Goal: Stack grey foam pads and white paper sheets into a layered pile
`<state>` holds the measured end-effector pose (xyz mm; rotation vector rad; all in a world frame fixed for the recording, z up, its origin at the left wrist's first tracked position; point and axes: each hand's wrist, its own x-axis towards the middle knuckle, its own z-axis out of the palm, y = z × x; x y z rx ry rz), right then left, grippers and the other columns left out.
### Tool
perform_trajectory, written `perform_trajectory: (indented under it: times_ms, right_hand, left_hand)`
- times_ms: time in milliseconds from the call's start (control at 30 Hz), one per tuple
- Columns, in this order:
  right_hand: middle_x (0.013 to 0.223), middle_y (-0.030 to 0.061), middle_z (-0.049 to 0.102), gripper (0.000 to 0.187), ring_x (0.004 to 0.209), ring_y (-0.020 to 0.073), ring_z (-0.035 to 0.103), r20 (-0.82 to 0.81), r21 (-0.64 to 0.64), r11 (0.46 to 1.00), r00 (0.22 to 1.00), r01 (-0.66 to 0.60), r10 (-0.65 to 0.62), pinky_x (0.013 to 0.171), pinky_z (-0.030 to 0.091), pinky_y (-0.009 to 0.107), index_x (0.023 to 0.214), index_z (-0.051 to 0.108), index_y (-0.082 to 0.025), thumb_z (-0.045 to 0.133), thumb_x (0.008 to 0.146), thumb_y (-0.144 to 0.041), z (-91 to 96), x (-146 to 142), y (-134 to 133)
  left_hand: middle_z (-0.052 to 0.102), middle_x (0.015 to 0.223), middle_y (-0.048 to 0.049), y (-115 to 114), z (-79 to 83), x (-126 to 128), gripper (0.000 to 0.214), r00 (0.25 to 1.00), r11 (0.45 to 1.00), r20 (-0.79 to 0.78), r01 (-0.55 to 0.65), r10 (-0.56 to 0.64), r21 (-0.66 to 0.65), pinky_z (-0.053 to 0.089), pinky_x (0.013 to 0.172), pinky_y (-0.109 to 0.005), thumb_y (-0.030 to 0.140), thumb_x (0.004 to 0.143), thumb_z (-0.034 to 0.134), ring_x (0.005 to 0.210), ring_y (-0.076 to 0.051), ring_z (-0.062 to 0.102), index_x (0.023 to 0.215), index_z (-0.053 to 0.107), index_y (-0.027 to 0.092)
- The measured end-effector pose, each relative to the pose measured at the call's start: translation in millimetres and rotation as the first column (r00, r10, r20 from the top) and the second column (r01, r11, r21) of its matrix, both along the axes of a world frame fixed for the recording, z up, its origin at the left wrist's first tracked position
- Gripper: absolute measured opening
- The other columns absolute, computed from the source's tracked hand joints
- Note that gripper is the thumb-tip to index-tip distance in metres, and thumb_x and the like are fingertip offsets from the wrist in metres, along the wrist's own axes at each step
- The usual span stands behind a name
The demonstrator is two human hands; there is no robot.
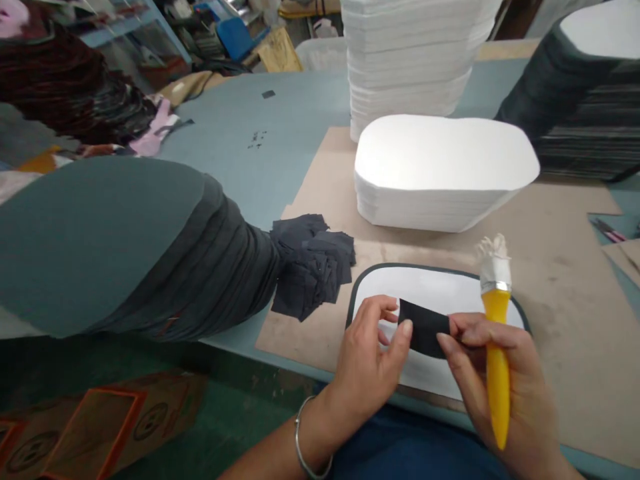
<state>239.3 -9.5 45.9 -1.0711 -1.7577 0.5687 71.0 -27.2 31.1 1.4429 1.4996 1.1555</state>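
A small black fabric piece (425,327) is held between the two hands, just above a white panel (430,287) that lies flat on a dark backing, whose edge shows as a thin border around it. The left hand (373,353) is closed on the left end of the piece, pinched between thumb and fingertips, and a metal bangle (303,440) is worn on its wrist. The right end of the piece is pinched by the right hand (505,387), in which a yellow-handled brush (496,347) is also gripped, bristles pointing up and away. The panel rests on a brown cardboard sheet (565,267) spread over the blue-grey table (280,147). A loose pile of small black pieces (313,263) is seen just left of the panel, touching a slumped stack of dark grey cut sheets (125,247). Behind the panel, a low stack of white cut sheets (440,173) stands on the cardboard, with a taller white stack (410,60) behind it and a dark stack (575,100) at the far right.
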Motion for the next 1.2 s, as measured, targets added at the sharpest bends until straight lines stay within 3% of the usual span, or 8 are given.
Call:
perform_trajectory:
  times_ms: [100,167,267,400,533,633,1033,1200]
  right_hand:
    - [0.096,0.002,0.061,0.02,0.095,0.0125,0.069,0.009,-0.039,0.998,0.999,0.043,-0.043,0.078,0.058,0.019,0.102,0.048,-0.025,0.066,0.094,-0.018,2.1,16,3]
    - [0.093,0.001,0.061,0.019,0.092,0.0125,0.07,0.029,-0.072,0.995,0.997,0.073,-0.071,0.076,0.058,0.019,0.102,0.049,-0.025,0.066,0.095,-0.021,-6.0,24,8]
    - [0.095,0.0017,0.063,0.017,0.085,0.0126,0.07,0.097,-0.093,0.988,0.988,0.127,-0.118,0.069,0.057,0.019,0.105,0.051,-0.024,0.066,0.096,-0.026,-26.8,32,21]
    - [0.089,-0.0003,0.062,0.015,0.066,0.0125,0.064,0.235,-0.088,0.974,0.955,0.208,-0.183,0.061,0.052,0.024,0.103,0.051,-0.024,0.063,0.097,-0.03,-48.8,36,45]
    - [0.084,0.0001,0.062,0.011,0.07,0.0176,0.064,0.352,-0.052,0.961,0.905,0.273,-0.238,0.063,0.048,0.029,0.102,0.05,-0.024,0.059,0.096,-0.027,-57.9,32,71]
    - [0.087,0.0027,0.064,0.01,0.072,0.021,0.063,0.449,-0.049,0.955,0.861,0.292,-0.24,0.065,0.045,0.032,0.103,0.051,-0.023,0.057,0.095,-0.026,-63.8,31,84]
    - [0.091,0.008,0.065,0.008,0.08,0.0259,0.062,0.624,-0.021,0.957,0.752,0.288,-0.213,0.065,0.042,0.033,0.106,0.053,-0.022,0.05,0.1,-0.026,-74.4,28,89]
    - [0.092,0.01,0.065,0.027,0.085,0.0288,0.064,0.588,0.049,0.941,0.752,0.335,-0.299,0.071,0.048,0.037,0.111,0.055,-0.019,0.054,0.1,-0.043,-69.0,41,87]
  left_hand:
    - [0.062,0.091,-0.0032,14,-5.1,10,0.036,0.876,0.945,0.482,0.154,0.005,-0.29,0.053,0.059,-0.026,0.044,0.099,0.056,0.074,-0.015,0.06,0.122,0.051,0.018]
    - [0.058,0.085,0.0006,24,-9.9,15,0.034,0.822,0.926,0.567,0.179,0.045,-0.333,0.048,0.055,-0.022,0.037,0.093,0.063,0.067,-0.012,0.054,0.119,0.052,0.018]
    - [0.054,0.081,0.003,37,-17.7,22,0.026,0.911,0.948,0.409,0.074,0.061,-0.308,0.044,0.059,-0.022,0.022,0.089,0.063,0.067,-0.011,0.052,0.113,0.055,0.018]
    - [0.058,0.084,0.0024,58,-26.8,29,0.028,1.0,0.988,-0.023,-0.001,-0.002,-0.152,0.044,0.069,-0.026,0.015,0.091,0.059,0.071,-0.013,0.057,0.118,0.057,0.021]
    - [0.063,0.089,-0.0013,83,-30.0,36,0.031,0.918,0.999,-0.396,0.016,-0.034,-0.05,0.048,0.076,-0.032,0.013,0.094,0.057,0.083,-0.019,0.064,0.124,0.054,0.021]
    - [0.066,0.093,-0.0042,97,-29.4,41,0.031,0.829,0.998,-0.556,0.036,-0.062,-0.058,0.052,0.083,-0.035,0.013,0.094,0.058,0.093,-0.023,0.066,0.125,0.054,0.02]
    - [0.07,0.105,-0.009,102,-29.9,49,0.018,0.653,0.995,-0.753,0.021,-0.084,-0.092,0.055,0.082,-0.037,0.016,0.098,0.057,0.102,-0.027,0.067,0.116,0.055,0.02]
    - [0.068,0.113,-0.0116,98,-22.9,39,0.03,0.697,0.997,-0.716,-0.024,-0.039,-0.078,0.055,0.081,-0.037,0.029,0.099,0.063,0.103,-0.028,0.067,0.124,0.052,0.017]
